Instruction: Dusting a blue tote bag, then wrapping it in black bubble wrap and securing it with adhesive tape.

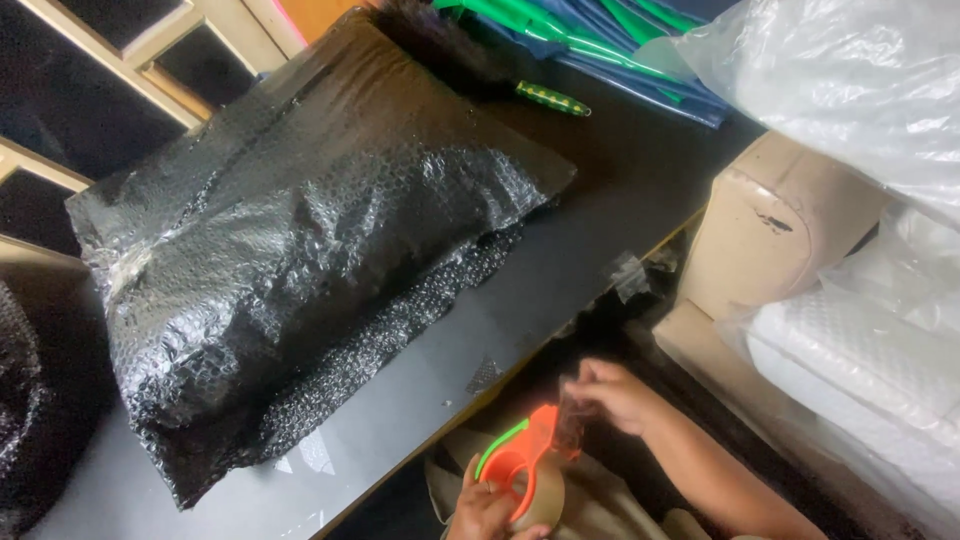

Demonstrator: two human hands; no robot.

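Left hand [483, 510] clenched round orange-green tape dispenser [522, 468], low in view, just off dark table [560, 270] edge. Right hand [612, 393] pinches clear tape end [570, 420] pulled from dispenser. Beyond, on table: bulky parcel [300, 240] in glossy black bubble wrap, crinkled, pillow-shaped. Right: cardboard box [770, 225], white foam sheets in clear plastic [860, 350]. Far edge: green-blue folders [600, 35].

I count one large parcel [300, 250] wrapped in black bubble wrap on one dark table [560, 270]. I hold one orange tape dispenser [520, 465], using two hands, left hand [485, 510] and right hand [615, 395]. One pen [552, 99] lies above. Two cardboard boxes [775, 225] stand beside the table.
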